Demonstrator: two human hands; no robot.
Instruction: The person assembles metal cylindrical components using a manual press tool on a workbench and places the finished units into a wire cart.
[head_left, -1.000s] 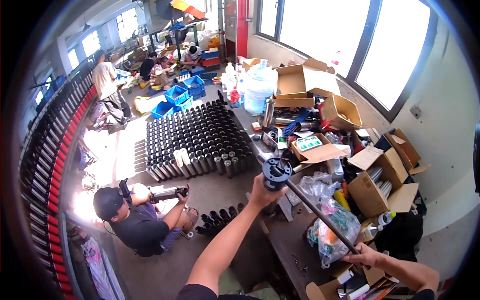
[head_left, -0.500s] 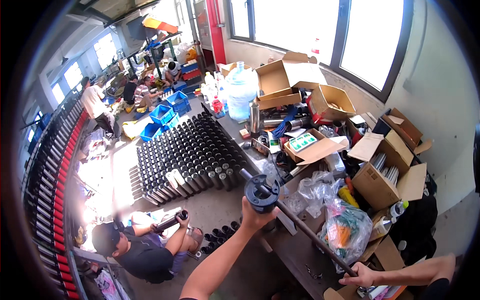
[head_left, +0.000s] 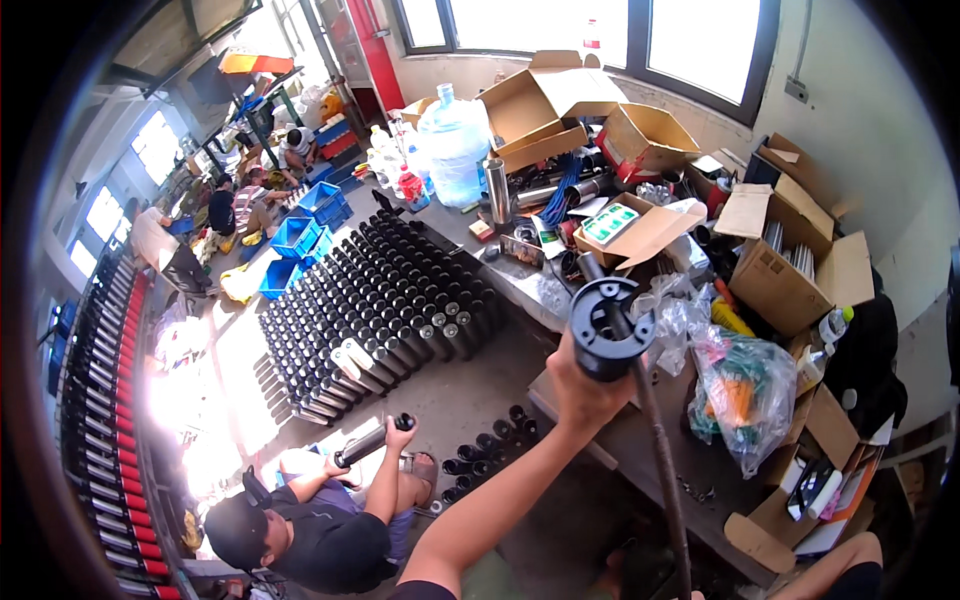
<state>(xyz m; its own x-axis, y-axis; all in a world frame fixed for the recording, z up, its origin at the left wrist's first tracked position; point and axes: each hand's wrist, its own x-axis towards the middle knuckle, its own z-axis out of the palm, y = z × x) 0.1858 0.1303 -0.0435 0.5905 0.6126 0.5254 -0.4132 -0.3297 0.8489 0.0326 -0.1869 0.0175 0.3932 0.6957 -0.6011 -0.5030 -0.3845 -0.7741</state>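
Observation:
My left hand (head_left: pixel 583 398) is wrapped round a black cylindrical part (head_left: pixel 612 350) with a slotted, hollow top, raised in front of the bench. A long dark metal rod (head_left: pixel 657 450) passes through this part. Its upper end sticks out above, and the lower length runs down to the picture's bottom edge. My right forearm (head_left: pixel 835 568) shows at the lower right. The right hand is almost wholly cut off by the lower edge, near the rod's low end, so its fingers are hidden.
The bench (head_left: pixel 690 520) carries open cardboard boxes (head_left: pixel 790 260), a plastic bag (head_left: pixel 745 400) and a large water bottle (head_left: pixel 452 145). Black tubes (head_left: pixel 370 300) stand in rows on the left. A seated person (head_left: pixel 320 530) holds a dark tube below; other people work farther back.
My left hand and the black part have moved right, and the rod has swung steeper. My right hand has dropped almost out of the picture. The view has shifted too.

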